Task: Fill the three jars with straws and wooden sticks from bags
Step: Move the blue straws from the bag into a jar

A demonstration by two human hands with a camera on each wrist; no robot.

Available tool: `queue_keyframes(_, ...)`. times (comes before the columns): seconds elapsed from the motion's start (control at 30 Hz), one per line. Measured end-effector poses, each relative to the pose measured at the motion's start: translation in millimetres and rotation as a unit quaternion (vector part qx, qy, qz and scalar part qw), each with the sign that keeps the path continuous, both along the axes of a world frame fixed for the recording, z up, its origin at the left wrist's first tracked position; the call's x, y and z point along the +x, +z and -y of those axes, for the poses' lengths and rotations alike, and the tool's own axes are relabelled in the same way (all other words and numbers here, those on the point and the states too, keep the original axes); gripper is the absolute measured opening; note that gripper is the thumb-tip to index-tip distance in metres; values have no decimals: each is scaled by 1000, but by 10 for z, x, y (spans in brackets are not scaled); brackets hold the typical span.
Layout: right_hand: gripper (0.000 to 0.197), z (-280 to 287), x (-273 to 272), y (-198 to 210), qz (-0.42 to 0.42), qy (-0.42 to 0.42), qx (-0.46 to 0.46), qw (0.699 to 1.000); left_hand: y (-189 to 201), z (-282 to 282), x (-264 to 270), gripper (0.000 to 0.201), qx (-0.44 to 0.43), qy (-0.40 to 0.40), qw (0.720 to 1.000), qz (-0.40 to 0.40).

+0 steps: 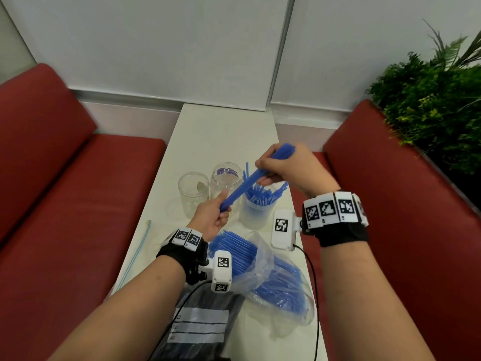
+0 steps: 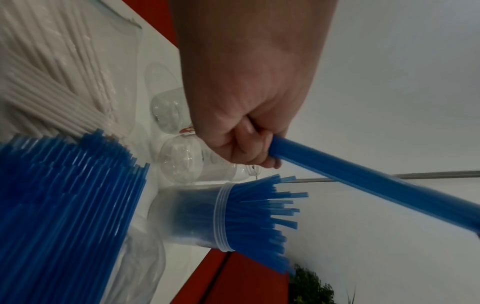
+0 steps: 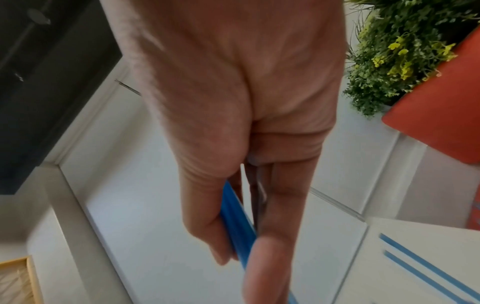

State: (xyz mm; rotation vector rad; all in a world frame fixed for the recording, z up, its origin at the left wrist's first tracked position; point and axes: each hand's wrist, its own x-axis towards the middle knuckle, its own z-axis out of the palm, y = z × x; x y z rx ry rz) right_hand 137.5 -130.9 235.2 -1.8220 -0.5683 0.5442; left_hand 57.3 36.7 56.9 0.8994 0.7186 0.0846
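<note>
Bundle of blue plastic straws is held in the air above the jars, slanting from lower left to upper right. Left hand has its fingers curled round the bundle's lower end; right hand grips the upper part, thumb & fingers wrapped round it. Just below: clear plastic jar packed w/ blue straws, straw tips fanning out over its rim. Left of it, two clear empty jars stand side by side on the narrow white table. Nearer the person, a clear plastic bag of blue straws lies open on its side, and a dark bag w/ white label lies just beside it at the near edge. One pale straw lies along the table's left edge. Red bench seats on both sides, green plants far right.
</note>
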Motion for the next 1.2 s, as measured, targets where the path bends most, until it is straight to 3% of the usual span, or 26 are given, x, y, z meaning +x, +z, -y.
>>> queue_keyframes(0.07,7,0,120,132,26,-46,36,998,-15,-34,23,38,21,6,1000,-12)
queue_keyframes(0.17,5,29,314,269,98,-151,70,981,-10,-63,39,28,108,-74,991,-23)
queue_keyframes(0.3,4,51,475,101,162,-218,-5,962,-68,-11,100,14,295,-201,933,-38)
queue_keyframes(0.37,6,-21,514,-117,164,-223,-61,959,-117,36,138,15,398,-260,878,-46)
queue_keyframes(0.4,8,-75,524,-248,157,-220,-86,959,-143,65,145,17,455,-299,837,-47)
queue_keyframes(0.5,11,-239,504,-638,117,-206,-118,964,-242,193,126,23,588,-425,687,-40)
queue_keyframes(0.63,5,-371,461,-1032,79,-190,-137,969,-438,382,5,46,685,-543,480,-73)
queue_keyframes(0.73,17,-383,467,-1140,84,-172,-153,969,-568,459,-145,54,724,-577,368,-88)
queue_keyframes(0.83,49,-371,466,-1132,150,-159,-148,964,-625,468,-235,33,765,-566,300,-64)
queue_keyframes(0.97,58,-461,405,-1166,339,-148,-173,913,-597,444,-233,28,785,-572,230,-61)
queue_keyframes(1.03,67,-520,332,-1279,338,-71,-275,897,-548,439,-216,24,790,-572,209,-71)
queue_keyframes(1.1,81,-529,273,-1425,274,-4,-370,888,-509,445,-208,20,792,-575,193,-76)
queue_keyframes(1.13,86,-519,256,-1464,256,2,-377,890,-497,445,-206,20,792,-576,185,-78)
queue_keyframes(1.2,85,-485,218,-1433,280,-34,-308,909,-479,429,-199,18,794,-577,173,-85)
